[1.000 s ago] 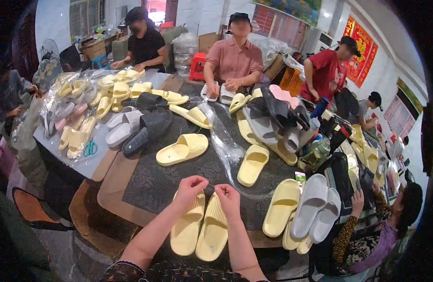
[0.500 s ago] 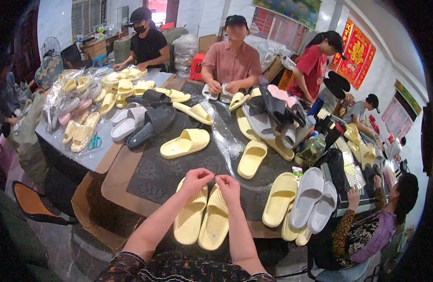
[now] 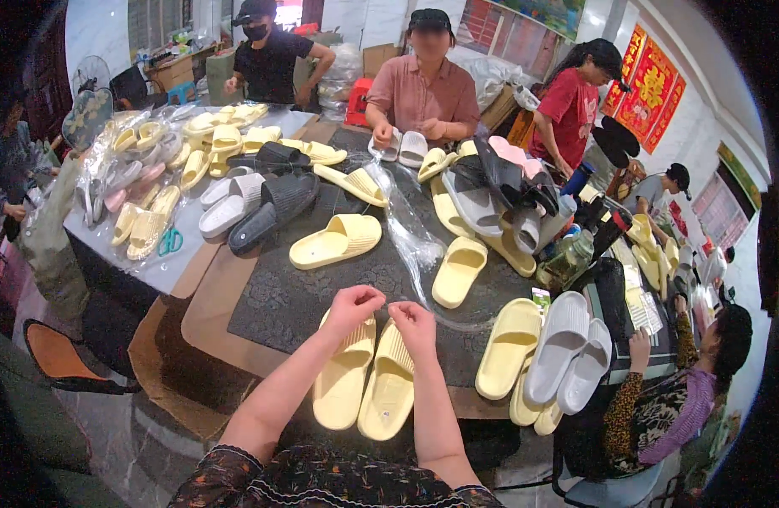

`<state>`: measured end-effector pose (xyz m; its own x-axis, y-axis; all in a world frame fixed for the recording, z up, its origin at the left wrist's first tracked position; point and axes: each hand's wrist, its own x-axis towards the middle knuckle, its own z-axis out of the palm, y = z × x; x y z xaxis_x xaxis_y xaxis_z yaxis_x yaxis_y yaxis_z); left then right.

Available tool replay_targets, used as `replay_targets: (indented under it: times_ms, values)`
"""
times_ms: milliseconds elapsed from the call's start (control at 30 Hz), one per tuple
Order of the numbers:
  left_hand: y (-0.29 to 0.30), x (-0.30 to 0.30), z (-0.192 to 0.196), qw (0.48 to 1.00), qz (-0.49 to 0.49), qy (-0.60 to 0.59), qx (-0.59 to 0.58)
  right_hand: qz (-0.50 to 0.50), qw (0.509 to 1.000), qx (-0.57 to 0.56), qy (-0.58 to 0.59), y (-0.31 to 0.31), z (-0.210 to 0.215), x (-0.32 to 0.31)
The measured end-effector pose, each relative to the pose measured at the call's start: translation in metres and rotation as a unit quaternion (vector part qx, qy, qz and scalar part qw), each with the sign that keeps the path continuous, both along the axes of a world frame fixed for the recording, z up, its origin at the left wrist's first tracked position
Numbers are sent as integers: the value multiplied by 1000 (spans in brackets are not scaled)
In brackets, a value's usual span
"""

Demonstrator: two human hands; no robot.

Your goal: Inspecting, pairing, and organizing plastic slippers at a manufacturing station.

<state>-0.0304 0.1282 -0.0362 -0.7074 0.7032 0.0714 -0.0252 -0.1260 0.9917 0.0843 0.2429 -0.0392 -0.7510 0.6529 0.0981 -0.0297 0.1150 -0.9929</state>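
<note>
Two yellow slippers stand side by side at the table's near edge, the left slipper (image 3: 338, 391) and the right slipper (image 3: 386, 396), heels toward me. Above their ribbed straps, my left hand (image 3: 355, 306) and my right hand (image 3: 415, 328) meet almost tip to tip. Both have thumb and fingers pinched together. Whatever sits between the fingertips, if anything, is too small to make out. Beyond my hands lies a single yellow slipper (image 3: 337, 242) on its sole, and another yellow slipper (image 3: 459, 273) is farther right.
Yellow and grey slippers (image 3: 557, 351) overlap at the near right edge. A mixed slipper heap (image 3: 482, 199) and a green jar (image 3: 565, 261) stand beyond. Bagged slippers (image 3: 152, 220) and teal scissors (image 3: 170, 242) lie left. Several co-workers surround the tables; one pink-shirted person (image 3: 423, 97) sits opposite.
My pinched hands stay above the pair, with their fingertips slightly farther apart. Across the table, the pink-shirted co-worker has lifted a hand off the slippers; the masked person has straightened up.
</note>
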Motion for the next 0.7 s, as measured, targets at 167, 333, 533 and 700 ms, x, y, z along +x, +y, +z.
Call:
replay_targets:
  times_ms: [167, 333, 533, 700]
  values:
    - [-1, 7, 2, 1000, 10, -15, 9, -29, 998, -47, 7, 7, -16, 5]
    - [-4, 8, 4, 999, -5, -1, -42, 7, 998, 59, -7, 2, -11, 5]
    - [-3, -1, -5, 999, 20, -24, 14, -22, 1000, -16, 13, 5, -9, -1]
    - [-1, 5, -1, 996, -62, 42, -36, 4, 999, 36, -5, 8, -17, 1]
